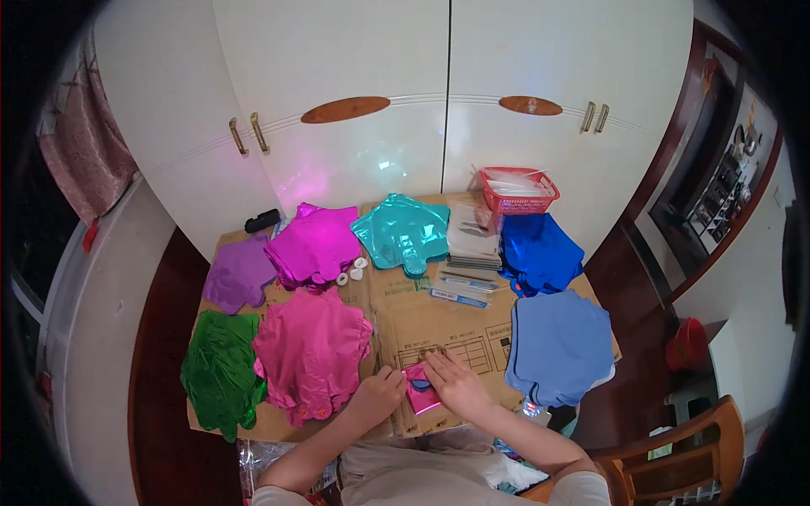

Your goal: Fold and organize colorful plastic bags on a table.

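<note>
Part of the pink foil piece [427, 402] was hidden by the hands [457, 384], and the wooden chair [732, 440] was cut off below.

The cabinet [363, 51] spans the top of the frame, behind the worktop [464, 333]. At the worktop's upper right, a basket [521, 205] sits behind a foil stack [540, 253]. At lower centre, the right hand [456, 384] lies on a foil piece [424, 402], the left hand [384, 392] at its left edge. A chair [730, 434] stands lower right.

We log white cupboards [354, 51] beyond the fingers [436, 364]; pink curtain [80, 152] far left of them; wooden chair [731, 434], red tub [689, 344] well right.
</note>
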`<state>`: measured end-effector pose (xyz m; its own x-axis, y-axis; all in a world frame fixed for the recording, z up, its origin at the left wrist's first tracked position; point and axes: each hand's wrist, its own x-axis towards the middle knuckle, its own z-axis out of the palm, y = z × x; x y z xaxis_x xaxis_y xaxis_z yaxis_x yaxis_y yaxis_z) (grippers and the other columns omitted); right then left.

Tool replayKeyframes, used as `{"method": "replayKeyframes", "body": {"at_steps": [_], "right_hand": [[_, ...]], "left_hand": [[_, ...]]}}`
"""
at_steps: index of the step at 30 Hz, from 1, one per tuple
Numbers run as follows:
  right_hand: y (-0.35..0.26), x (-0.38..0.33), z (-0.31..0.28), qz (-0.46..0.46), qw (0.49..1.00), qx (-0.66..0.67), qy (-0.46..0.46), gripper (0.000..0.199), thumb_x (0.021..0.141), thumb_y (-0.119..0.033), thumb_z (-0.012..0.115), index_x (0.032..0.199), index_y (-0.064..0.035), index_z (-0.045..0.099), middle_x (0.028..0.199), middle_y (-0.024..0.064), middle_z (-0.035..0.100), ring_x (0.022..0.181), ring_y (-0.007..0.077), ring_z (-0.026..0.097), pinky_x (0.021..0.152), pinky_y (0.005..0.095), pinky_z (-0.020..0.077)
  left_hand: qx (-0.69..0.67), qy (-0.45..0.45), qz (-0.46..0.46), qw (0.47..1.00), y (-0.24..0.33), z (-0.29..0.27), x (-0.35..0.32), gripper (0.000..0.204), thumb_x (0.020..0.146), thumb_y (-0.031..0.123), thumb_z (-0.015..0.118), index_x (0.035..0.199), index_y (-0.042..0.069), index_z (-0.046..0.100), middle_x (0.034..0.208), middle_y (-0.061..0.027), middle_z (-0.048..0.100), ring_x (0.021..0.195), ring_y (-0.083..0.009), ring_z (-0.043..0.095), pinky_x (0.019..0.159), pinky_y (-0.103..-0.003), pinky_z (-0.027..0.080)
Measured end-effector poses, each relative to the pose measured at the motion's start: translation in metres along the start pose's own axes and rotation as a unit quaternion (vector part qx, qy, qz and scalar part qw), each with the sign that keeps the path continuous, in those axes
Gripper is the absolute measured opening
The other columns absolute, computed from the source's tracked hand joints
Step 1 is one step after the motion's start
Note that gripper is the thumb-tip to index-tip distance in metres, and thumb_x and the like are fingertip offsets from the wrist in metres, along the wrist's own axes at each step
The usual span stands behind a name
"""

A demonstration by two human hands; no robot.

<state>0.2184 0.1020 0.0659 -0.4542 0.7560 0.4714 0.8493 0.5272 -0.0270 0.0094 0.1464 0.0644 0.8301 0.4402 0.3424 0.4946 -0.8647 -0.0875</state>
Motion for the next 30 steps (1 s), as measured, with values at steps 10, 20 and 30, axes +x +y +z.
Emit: {"method": "replayKeyframes", "body": {"at_steps": [10, 20, 30], "right_hand": [[0.0, -0.022, 0.026, 0.022, 0.999, 0.005, -0.046, 0.04, 0.079, -0.012, 0.054, 0.115, 0.0051, 0.059, 0.119, 0.0192, 0.061, 0.111, 0.0284, 0.059, 0.106, 0.0426, 0.0372], [-0.003, -0.026, 0.017, 0.044, 0.996, 0.069, -0.034, 0.049, 0.08, -0.022, 0.061, 0.119, 0.0057, 0.055, 0.122, 0.0233, 0.057, 0.116, 0.0338, 0.054, 0.104, 0.0446, 0.0376], [-0.009, -0.033, 0.003, 0.032, 0.992, 0.068, -0.102, 0.082, 0.083, -0.06, 0.051, 0.133, 0.0045, 0.043, 0.135, 0.0294, 0.043, 0.127, 0.0403, 0.042, 0.11, 0.0477, 0.0277]], "left_hand": [[0.011, -0.006, 0.025, 1.0, -0.001, -0.006, -0.001, 0.023, 0.071, 0.015, 0.057, 0.088, 0.002, 0.065, 0.104, -0.0075, 0.061, 0.092, -0.0166, 0.054, 0.068, -0.028, 0.045], [-0.069, 0.002, -0.046, 0.997, 0.01, -0.017, 0.011, 0.055, 0.078, 0.034, 0.062, 0.117, -0.005, 0.054, 0.12, -0.0152, 0.057, 0.113, -0.0267, 0.052, 0.095, -0.042, 0.039], [-0.14, -0.082, -0.066, 0.985, 0.006, -0.022, -0.009, 0.047, 0.084, 0.037, 0.063, 0.114, 0.001, 0.059, 0.117, -0.0138, 0.06, 0.113, -0.0318, 0.054, 0.1, -0.046, 0.038]]}}
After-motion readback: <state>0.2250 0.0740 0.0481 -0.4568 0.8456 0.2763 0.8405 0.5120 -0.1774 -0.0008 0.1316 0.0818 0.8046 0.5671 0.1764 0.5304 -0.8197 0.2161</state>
